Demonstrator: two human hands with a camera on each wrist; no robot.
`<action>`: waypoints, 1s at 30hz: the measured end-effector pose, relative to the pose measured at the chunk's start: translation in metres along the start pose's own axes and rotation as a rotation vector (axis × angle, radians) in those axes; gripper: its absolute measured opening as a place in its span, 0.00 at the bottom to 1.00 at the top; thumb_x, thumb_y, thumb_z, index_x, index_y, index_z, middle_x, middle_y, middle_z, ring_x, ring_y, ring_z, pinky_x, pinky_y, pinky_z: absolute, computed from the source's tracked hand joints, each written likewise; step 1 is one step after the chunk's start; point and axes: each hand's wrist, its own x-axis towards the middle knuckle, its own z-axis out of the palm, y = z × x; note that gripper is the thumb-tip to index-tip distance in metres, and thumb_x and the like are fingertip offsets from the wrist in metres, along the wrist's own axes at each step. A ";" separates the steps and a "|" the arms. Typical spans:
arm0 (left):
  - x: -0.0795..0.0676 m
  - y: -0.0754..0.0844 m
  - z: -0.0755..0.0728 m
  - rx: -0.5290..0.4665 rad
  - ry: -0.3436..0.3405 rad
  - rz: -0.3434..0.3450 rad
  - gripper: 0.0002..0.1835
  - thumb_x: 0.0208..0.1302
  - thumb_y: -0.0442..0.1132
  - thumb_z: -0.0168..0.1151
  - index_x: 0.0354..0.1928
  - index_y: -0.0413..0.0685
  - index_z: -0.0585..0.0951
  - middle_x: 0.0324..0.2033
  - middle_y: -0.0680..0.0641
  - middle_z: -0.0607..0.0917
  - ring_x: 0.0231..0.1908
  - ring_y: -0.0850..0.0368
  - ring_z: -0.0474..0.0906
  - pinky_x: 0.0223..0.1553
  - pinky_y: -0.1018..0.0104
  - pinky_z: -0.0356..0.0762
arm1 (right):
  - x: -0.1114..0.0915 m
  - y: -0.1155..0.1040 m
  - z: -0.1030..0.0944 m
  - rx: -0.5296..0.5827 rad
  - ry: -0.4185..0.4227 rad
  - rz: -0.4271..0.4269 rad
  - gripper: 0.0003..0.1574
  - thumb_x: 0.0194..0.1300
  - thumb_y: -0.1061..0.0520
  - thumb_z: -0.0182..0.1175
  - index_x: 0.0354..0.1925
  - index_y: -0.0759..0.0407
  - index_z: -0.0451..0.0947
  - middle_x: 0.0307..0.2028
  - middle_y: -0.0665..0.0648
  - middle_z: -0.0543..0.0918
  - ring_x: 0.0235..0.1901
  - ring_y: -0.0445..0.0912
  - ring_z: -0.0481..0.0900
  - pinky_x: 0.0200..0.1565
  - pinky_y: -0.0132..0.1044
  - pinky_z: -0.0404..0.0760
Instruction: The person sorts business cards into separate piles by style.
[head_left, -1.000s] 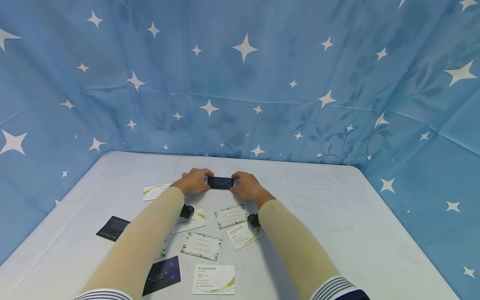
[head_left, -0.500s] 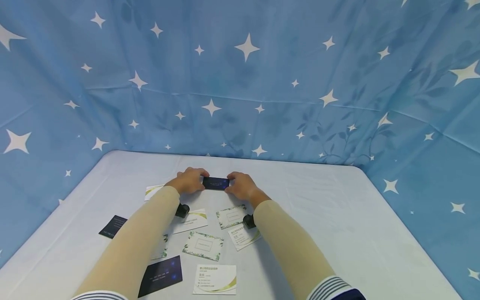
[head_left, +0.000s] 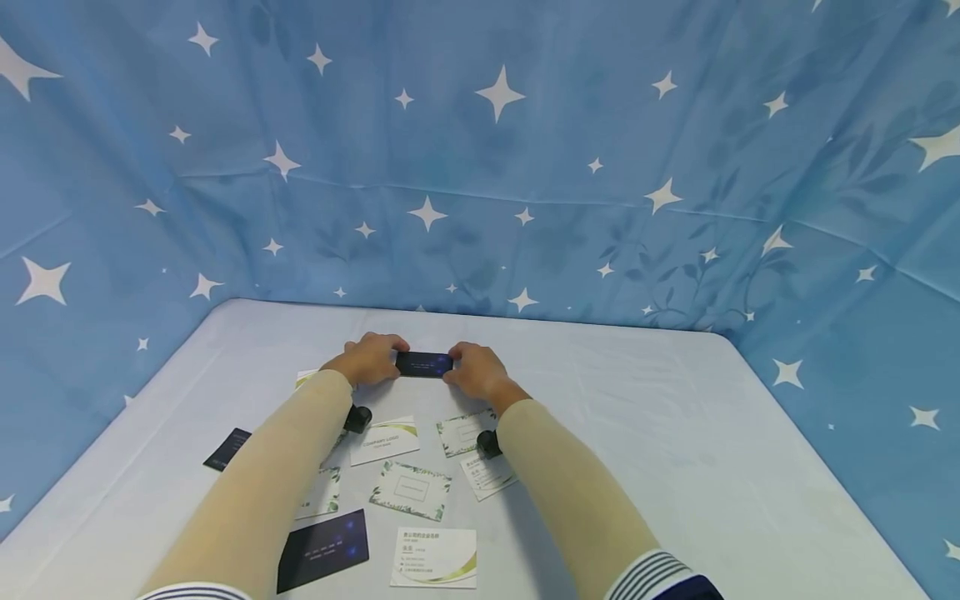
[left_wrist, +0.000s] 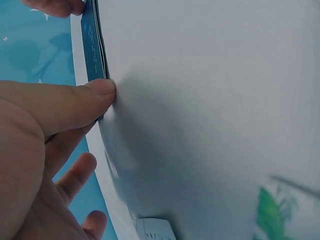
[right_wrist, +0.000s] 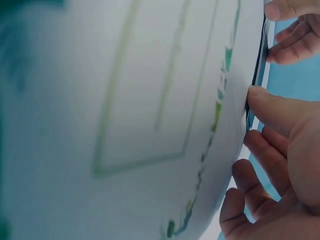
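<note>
Navy card stock (head_left: 424, 364) is pinched at its left and right ends, in the far part of the white table (head_left: 712, 433). Left hand (head_left: 367, 358) grasps one end between thumb and fingers (left_wrist: 62, 145), two of which hang bent and free; right hand (head_left: 480, 371) grips the opposite end. Along its edge, the left wrist view shows more than one thin layer. Whether it touches the tabletop, I cannot tell.

Just nearer the person, between the tan sleeves (head_left: 585, 492), lie a company-logo card (head_left: 384, 443), a leaf-bordered card (head_left: 459, 433) and, partly under the right sleeve, a gold-curved card (head_left: 483, 477). Closer still are a second leafy card (head_left: 411, 492), a white contact card (head_left: 433, 560) and a dark blue card (head_left: 326, 546). Left of the left sleeve, a black card (head_left: 225, 450) pokes out. Behind everything hangs a blue curtain (head_left: 570, 108) with white stars.
</note>
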 end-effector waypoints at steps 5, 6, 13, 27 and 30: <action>0.001 -0.001 0.001 -0.014 -0.004 -0.006 0.27 0.64 0.36 0.67 0.66 0.49 0.76 0.65 0.38 0.73 0.63 0.41 0.65 0.60 0.40 0.56 | 0.001 -0.002 0.005 0.019 0.003 -0.015 0.27 0.68 0.54 0.66 0.63 0.57 0.77 0.62 0.57 0.78 0.66 0.53 0.70 0.66 0.45 0.64; 0.001 -0.001 0.001 -0.019 -0.003 -0.009 0.28 0.64 0.36 0.67 0.67 0.49 0.76 0.65 0.38 0.73 0.62 0.41 0.65 0.60 0.40 0.56 | 0.001 -0.003 0.005 0.028 0.006 -0.014 0.27 0.68 0.54 0.66 0.63 0.57 0.77 0.61 0.57 0.78 0.66 0.53 0.70 0.66 0.45 0.64; 0.001 -0.002 0.001 -0.023 0.006 -0.007 0.27 0.65 0.36 0.66 0.66 0.49 0.76 0.64 0.38 0.74 0.62 0.41 0.66 0.60 0.40 0.56 | 0.002 -0.006 0.006 0.088 0.020 0.017 0.25 0.67 0.57 0.66 0.61 0.57 0.78 0.60 0.57 0.79 0.64 0.52 0.71 0.66 0.46 0.64; -0.010 -0.007 -0.005 -0.080 0.040 0.059 0.31 0.65 0.43 0.67 0.69 0.48 0.73 0.66 0.40 0.74 0.67 0.39 0.65 0.61 0.35 0.54 | -0.007 -0.006 0.001 0.138 -0.004 -0.001 0.33 0.68 0.49 0.66 0.68 0.55 0.73 0.67 0.57 0.74 0.70 0.54 0.65 0.68 0.49 0.60; -0.022 -0.010 -0.014 -0.083 0.055 0.088 0.33 0.67 0.46 0.66 0.71 0.48 0.71 0.68 0.40 0.72 0.69 0.37 0.61 0.63 0.32 0.51 | -0.014 -0.008 -0.006 0.143 -0.012 -0.044 0.36 0.68 0.48 0.66 0.70 0.54 0.70 0.67 0.56 0.73 0.68 0.53 0.68 0.66 0.50 0.63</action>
